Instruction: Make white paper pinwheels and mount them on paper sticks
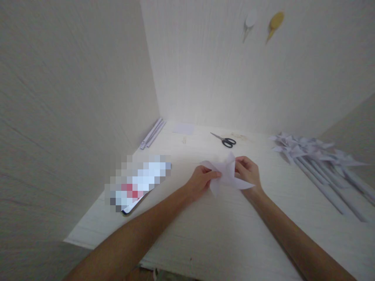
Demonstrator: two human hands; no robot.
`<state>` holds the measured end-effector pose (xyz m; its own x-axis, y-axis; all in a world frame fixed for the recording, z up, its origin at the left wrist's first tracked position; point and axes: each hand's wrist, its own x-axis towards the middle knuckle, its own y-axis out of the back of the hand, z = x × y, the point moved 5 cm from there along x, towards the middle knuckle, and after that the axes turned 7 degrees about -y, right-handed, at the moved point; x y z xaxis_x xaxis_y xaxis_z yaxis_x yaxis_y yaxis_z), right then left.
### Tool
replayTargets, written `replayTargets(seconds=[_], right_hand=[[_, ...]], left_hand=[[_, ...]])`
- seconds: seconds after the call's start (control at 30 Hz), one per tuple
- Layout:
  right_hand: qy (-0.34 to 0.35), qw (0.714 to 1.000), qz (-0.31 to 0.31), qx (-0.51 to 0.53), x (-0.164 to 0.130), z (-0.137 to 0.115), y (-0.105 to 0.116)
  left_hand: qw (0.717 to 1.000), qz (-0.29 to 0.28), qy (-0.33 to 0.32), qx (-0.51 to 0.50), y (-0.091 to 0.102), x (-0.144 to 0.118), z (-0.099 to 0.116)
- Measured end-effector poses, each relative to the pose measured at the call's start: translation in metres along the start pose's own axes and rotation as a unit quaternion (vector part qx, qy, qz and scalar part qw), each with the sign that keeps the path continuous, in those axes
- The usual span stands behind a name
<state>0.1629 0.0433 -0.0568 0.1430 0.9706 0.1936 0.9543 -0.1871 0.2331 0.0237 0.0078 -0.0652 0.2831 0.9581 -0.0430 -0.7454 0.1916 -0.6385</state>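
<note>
A pale, wood-grained tabletop (222, 230) carried everything. At twelve o'clock lay black-handled metal scissors (225, 140), with a small white paper square (184, 128) near eleven. White rolled paper sticks (152, 133) rested at ten, a flat phone-like slab (137, 183), blurred, at nine, and white paper pinwheels on paper stems (316, 160) at two.

Both hands on a folded white paper piece (227, 171) at mid-table: left hand (202, 181) pinches its left side, right hand (247, 171) grips the right side, pointed flaps sticking out between and below them. Black-handled scissors (225, 140) lie behind, well apart. Finished paper pinwheels (316, 158) piled at right. Rolled paper sticks (152, 133) by the left wall, small paper square (184, 128) near them. Phone (136, 187) at left, blurred out
</note>
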Motion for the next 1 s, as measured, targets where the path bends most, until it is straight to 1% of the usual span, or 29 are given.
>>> replayTargets(seconds=[0.07, 0.13, 0.2, 0.27, 0.33, 0.4, 0.47, 0.53, 0.7, 0.8, 0.9, 1.0], right_hand=[[0.017, 0.998, -0.051, -0.031, 0.012, -0.006, -0.023], [0.040, 0.995, -0.078, -0.046, 0.019, -0.014, -0.049], [0.067, 0.994, -0.076, -0.051, 0.019, -0.020, -0.073], [0.093, 0.992, -0.070, -0.052, 0.011, -0.021, -0.095], [0.115, 0.990, -0.062, -0.051, -0.003, -0.018, -0.113], [0.133, 0.988, -0.056, -0.049, -0.017, -0.013, -0.125], [0.145, 0.987, -0.052, -0.049, -0.027, -0.006, -0.131], [0.151, 0.986, -0.049, -0.052, -0.032, 0.000, -0.133], [0.143, 0.986, -0.054, -0.067, -0.025, 0.005, -0.135], [0.130, 0.986, -0.071, -0.076, -0.008, -0.003, -0.141], [0.113, 0.985, -0.095, -0.085, 0.018, -0.015, -0.146], [0.090, 0.984, -0.119, -0.094, 0.042, -0.023, -0.142]], left_hand=[[0.999, -0.017, 0.006, -0.028, -0.003, -0.001, 0.001], [0.998, -0.031, 0.008, -0.052, -0.004, -0.002, 0.001], [0.996, -0.047, 0.009, -0.076, -0.003, -0.002, 0.003], [0.993, -0.064, 0.012, -0.096, -0.002, -0.002, 0.004], [0.991, -0.077, 0.023, -0.109, 0.000, -0.002, 0.005], [0.989, -0.079, 0.039, -0.115, 0.003, -0.002, 0.005], [0.989, -0.079, 0.045, -0.120, 0.006, -0.001, 0.006], [0.987, -0.088, 0.037, -0.126, 0.008, 0.000, 0.007], [0.980, -0.109, 0.005, -0.167, 0.012, 0.004, 0.010], [0.978, -0.119, 0.005, -0.172, 0.012, 0.005, 0.010], [0.980, -0.127, 0.025, -0.150, 0.010, 0.004, 0.007], [0.984, -0.119, 0.042, -0.127, 0.008, 0.003, 0.005]])
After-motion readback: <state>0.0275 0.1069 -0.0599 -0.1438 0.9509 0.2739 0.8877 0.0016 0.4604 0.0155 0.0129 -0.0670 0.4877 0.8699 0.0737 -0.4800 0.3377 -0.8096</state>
